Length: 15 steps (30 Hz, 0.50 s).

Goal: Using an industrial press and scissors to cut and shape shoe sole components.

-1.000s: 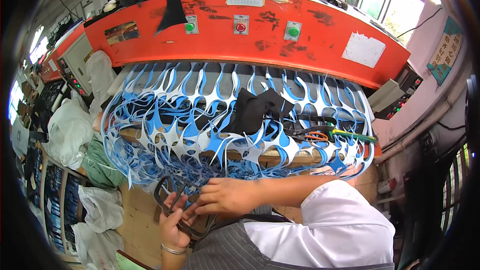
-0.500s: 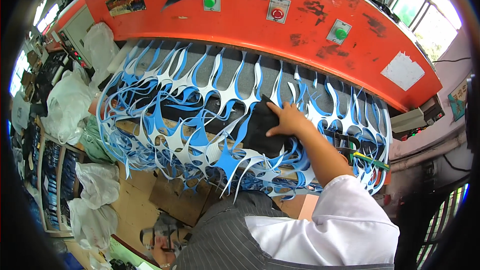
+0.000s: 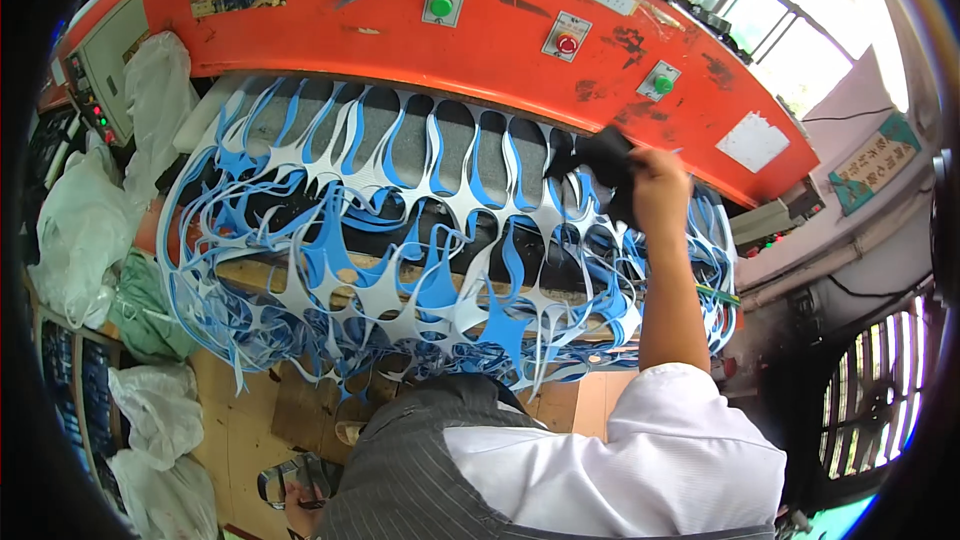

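Though near edge of red panel [image 3: 500, 52], black cloth [image 3: 606, 160] in right hand [image 3: 661, 185]

Glare whitens the window [image 3: 778, 38] (fisheye edges dark).

Blue-white strips [image 3: 460, 202] crowd the centre and the red panel [image 3: 330, 45] blocks the top; I can pass above the floor [image 3: 235, 430] at lower left.

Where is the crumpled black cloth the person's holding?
The crumpled black cloth is right of centre in the head view, in the bare right hand, near the flat orange-red panel.
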Tool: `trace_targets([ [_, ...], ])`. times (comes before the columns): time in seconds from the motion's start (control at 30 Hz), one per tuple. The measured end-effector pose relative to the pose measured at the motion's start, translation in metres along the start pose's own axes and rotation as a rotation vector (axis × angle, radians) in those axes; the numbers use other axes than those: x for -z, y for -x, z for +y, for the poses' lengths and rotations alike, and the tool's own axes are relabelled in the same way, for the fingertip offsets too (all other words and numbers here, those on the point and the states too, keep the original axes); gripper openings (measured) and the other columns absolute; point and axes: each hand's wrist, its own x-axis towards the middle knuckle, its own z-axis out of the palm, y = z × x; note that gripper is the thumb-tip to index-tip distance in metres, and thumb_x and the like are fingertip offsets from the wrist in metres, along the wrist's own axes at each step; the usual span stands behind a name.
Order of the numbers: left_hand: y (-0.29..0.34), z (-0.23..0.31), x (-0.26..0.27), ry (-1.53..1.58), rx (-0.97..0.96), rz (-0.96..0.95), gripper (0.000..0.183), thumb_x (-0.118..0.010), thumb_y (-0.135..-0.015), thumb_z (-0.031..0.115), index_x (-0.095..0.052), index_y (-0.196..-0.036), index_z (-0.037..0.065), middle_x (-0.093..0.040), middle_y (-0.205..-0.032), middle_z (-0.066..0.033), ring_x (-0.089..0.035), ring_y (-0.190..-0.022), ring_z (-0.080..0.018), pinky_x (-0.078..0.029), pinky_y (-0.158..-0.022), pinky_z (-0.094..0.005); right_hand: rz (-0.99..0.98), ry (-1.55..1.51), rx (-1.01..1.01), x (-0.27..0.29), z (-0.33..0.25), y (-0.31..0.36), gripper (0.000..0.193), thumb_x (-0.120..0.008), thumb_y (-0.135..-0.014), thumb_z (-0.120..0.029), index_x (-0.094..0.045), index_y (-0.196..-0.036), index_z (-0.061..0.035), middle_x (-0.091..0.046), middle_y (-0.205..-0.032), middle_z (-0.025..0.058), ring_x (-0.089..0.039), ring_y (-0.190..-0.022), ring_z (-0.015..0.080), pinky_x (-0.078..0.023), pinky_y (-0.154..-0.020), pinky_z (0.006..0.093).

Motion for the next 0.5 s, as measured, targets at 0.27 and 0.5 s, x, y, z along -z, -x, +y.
trace_targets([
  [0.27, 0.035, 0.146, 0.036, 0.088, -0.190, 0.224, 0.035, -0.053, -0.073, -0.004, -0.051, -0.103, 0.013, -0.055, -0.076, -0.0003, -0.057, -0.069, -0.0158, -0.049, -0.060, -0.0382, -0.001, -0.787, -0.165, 0.009, -0.187, -0.018, 0.022, -0.057, -0.086, 0.005, -0.062, -0.106, 0.0017, -0.064, -0.098, 0.0057, -0.059, -0.093, 0.0112, -0.046, -0.083, 0.0241],
  [0.5, 0.073, 0.168, 0.129, 0.350, -0.398, 0.542, 0.035, -0.054, -0.076, -0.004, -0.052, -0.109, 0.008, -0.059, -0.088, -0.0046, -0.060, -0.076, -0.0192, -0.052, -0.067, -0.0431, -0.346, -1.103, -0.103, -0.075, -0.384, 0.003, 0.032, -0.046, -0.075, 0.010, -0.066, -0.098, 0.0008, -0.063, -0.098, 0.0056, -0.057, -0.089, 0.0118, -0.043, -0.079, 0.0214],
])
